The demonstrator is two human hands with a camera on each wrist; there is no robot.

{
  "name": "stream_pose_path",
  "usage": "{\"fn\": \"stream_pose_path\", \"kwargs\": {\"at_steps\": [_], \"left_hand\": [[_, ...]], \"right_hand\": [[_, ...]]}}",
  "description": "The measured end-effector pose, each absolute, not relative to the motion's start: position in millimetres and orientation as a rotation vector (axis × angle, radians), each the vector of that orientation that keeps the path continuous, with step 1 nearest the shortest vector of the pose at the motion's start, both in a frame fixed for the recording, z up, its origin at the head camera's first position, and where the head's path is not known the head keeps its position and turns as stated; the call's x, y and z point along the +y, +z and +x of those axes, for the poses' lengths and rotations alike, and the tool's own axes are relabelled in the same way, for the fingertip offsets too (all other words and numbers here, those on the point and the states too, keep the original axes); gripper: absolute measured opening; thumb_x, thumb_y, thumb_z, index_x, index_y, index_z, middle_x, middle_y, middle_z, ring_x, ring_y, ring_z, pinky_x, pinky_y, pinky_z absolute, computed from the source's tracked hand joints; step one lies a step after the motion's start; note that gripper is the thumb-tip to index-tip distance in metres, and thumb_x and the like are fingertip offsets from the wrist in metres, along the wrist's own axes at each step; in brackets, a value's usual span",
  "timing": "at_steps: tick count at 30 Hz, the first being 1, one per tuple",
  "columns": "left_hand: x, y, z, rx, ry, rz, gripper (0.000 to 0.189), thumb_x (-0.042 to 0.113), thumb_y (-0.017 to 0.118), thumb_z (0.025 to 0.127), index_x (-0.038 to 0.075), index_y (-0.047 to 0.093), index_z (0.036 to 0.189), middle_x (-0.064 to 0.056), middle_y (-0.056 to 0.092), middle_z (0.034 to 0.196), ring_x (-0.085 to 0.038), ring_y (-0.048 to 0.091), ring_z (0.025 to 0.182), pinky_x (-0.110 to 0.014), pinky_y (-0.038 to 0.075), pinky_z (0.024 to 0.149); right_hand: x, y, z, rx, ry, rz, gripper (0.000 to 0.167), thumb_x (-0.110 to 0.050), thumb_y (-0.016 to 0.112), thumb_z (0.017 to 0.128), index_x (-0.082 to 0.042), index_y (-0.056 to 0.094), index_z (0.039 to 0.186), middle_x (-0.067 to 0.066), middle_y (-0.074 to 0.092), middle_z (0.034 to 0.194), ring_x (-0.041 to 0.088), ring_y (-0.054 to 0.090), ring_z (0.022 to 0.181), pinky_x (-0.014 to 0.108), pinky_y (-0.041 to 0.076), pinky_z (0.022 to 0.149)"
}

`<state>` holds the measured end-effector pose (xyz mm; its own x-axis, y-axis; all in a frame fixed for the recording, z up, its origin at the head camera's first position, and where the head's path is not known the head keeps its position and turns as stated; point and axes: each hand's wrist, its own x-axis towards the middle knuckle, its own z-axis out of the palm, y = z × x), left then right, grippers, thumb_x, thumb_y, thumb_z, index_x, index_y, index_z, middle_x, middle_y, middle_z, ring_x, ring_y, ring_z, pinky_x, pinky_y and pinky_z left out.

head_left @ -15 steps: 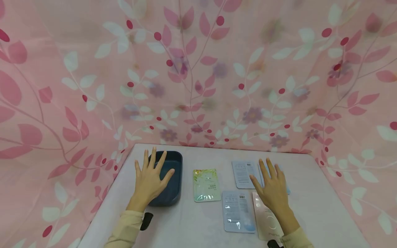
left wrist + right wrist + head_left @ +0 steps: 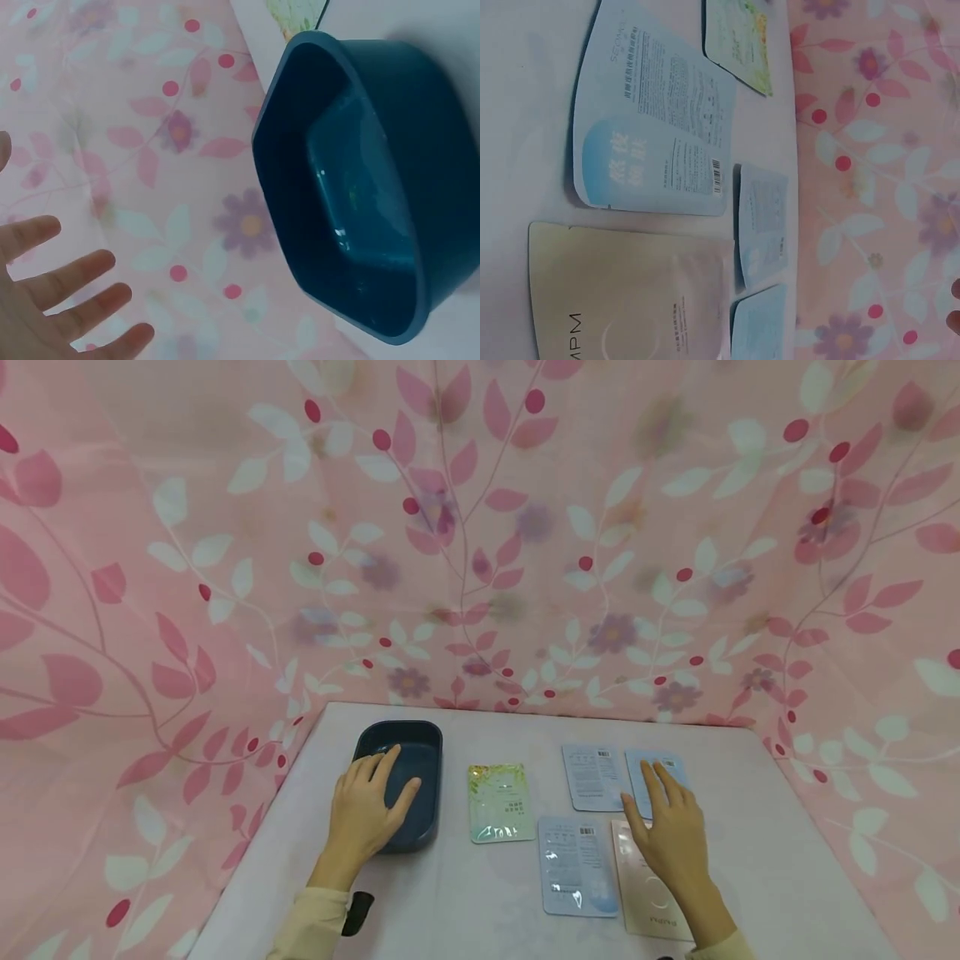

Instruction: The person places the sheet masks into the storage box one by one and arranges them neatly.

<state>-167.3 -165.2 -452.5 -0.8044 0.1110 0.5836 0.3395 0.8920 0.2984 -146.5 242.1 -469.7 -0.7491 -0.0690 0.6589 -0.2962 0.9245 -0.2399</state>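
My left hand hovers over the left side of a dark blue rectangular basin, holding nothing. In the left wrist view its fingers are spread and apart from the basin's rim. My right hand, also holding nothing, is above the flat sachets on the right. It partly covers a beige-pink sachet and a light blue sachet at the back. Only a bit of its fingertips enters the right wrist view. Two more light blue sachets lie left of that hand.
A green sachet with a leafy print lies between the basin and the blue sachets. Everything stands on a white-covered table. Pink floral cloth encloses the table's back and sides.
Both hands have come lower, their fingers less outstretched. The right hand has shifted slightly right, uncovering more of the back right blue sachet. The sachets and basin stay in place.
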Motion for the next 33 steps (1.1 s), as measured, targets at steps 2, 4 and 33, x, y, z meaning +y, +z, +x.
{"fn": "stream_pose_path", "kwargs": {"at_steps": [2, 4, 33], "left_hand": [[-167.0, -456.4, -165.7, -2.441, -0.535, -0.362, 0.055, 0.038, 0.069, 0.081, 0.006, 0.059, 0.125, -0.019, 0.062, 0.108, -0.037, 0.055, 0.103, -0.056, 0.045, 0.084], [-168.4, -461.7, -163.6, -2.418, -0.534, -0.405, 0.051, 0.034, 0.073, 0.079, 0.005, 0.062, 0.119, -0.017, 0.064, 0.103, -0.035, 0.058, 0.098, -0.054, 0.048, 0.079], [-166.7, -527.8, -128.8, -2.708, -0.55, -0.303, 0.038, 0.031, 0.079, 0.073, 0.007, 0.071, 0.1, -0.009, 0.069, 0.094, -0.027, 0.063, 0.09, -0.049, 0.04, 0.075]], "right_hand": [[243.7, -470.2, -144.1, -2.374, 0.442, 0.247, 0.057, -0.021, 0.067, 0.08, 0.004, 0.051, 0.128, 0.03, 0.054, 0.118, 0.05, 0.053, 0.093, 0.059, 0.046, 0.071], [245.6, -470.8, -140.7, -2.354, 0.456, 0.235, 0.056, -0.019, 0.07, 0.078, 0.006, 0.052, 0.125, 0.03, 0.056, 0.112, 0.047, 0.054, 0.087, 0.056, 0.047, 0.069], [270.2, -517.8, -81.8, -2.472, 0.554, -0.117, 0.037, -0.011, 0.074, 0.074, 0.006, 0.063, 0.104, 0.022, 0.063, 0.083, 0.029, 0.058, 0.058, 0.036, 0.044, 0.043]]}}
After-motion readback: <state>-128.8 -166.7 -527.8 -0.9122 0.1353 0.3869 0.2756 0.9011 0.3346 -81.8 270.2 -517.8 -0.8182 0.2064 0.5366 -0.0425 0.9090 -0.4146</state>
